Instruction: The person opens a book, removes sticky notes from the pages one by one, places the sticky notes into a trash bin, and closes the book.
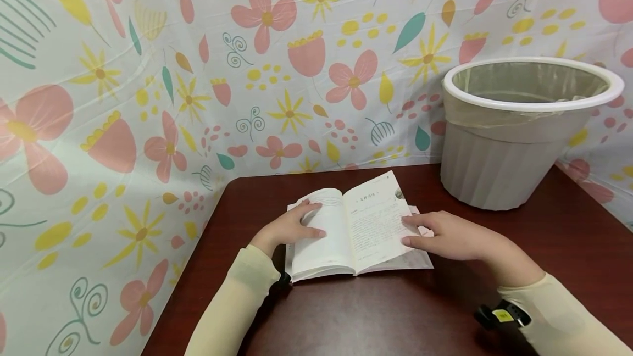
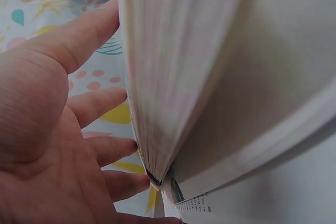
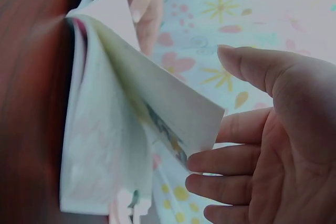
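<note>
An open book point(image 1: 323, 240) with printed pages lies on the dark red table. My left hand point(image 1: 292, 227) rests on its left-hand pages, thumb and fingers spread. In the left wrist view the fingertips of this left hand point(image 2: 73, 124) touch the page surface. On the right, a page point(image 1: 376, 218) stands raised at a slant above the pages beneath it. My right hand point(image 1: 452, 235) is at that page's outer edge. The right wrist view shows the fingers of the right hand point(image 3: 262, 156) touching the lifted page point(image 3: 173, 93) near its corner, while the thumb stands apart from it.
A grey bin point(image 1: 494, 153) with a white rim and a liner stands at the table's back right. Behind the table point(image 1: 376, 312) hangs a flower-patterned sheet point(image 1: 198, 98), which also covers the left side. Both wrists carry black straps.
</note>
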Motion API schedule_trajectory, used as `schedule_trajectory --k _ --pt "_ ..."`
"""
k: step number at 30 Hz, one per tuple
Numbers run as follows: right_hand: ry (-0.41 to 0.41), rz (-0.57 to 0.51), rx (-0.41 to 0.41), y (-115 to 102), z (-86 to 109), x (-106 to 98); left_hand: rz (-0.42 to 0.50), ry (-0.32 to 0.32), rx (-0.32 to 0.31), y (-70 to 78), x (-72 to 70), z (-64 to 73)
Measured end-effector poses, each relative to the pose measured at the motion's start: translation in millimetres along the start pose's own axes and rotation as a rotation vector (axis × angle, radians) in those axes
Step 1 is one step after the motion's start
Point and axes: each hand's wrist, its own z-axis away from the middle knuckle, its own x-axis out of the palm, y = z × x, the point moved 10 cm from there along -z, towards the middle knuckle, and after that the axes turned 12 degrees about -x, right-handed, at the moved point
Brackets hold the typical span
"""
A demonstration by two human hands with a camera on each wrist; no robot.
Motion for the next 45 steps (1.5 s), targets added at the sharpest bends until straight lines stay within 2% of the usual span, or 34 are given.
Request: schedule_trajectory --k 10,13,19,24,34,39,45 --pt "0.105 -0.014 -0.045 -28 -14.7 -16 0.005 -0.003 -0.005 0.6 -0.2 -0.3" --pt "0.122 -0.072 -0.030 -34 -21.3 -16 0.013 -0.004 -0.004 0.6 -0.9 0.8" --pt "0.139 -0.269 -0.019 -43 -37.3 -12 0.024 -0.001 -0.002 0.2 -3.0 2.3" --pt "0.143 -0.383 -0.035 -44 -50.7 3 0.019 -0.007 0.000 0.1 -2.3 2.5" --pt "0.087 -0.467 -0.058 -39 -66.4 44 0.021 -0.012 -0.003 -2.7 -3.0 1.2" --pt "0.048 -0.454 -0.066 -36 -72.5 62 0.004 -0.006 -0.010 -6.0 -4.7 -0.4" --pt "0.007 -0.368 -0.037 -30 -73.4 76 -0.018 0.006 -0.007 -6.6 -8.2 -1.9"
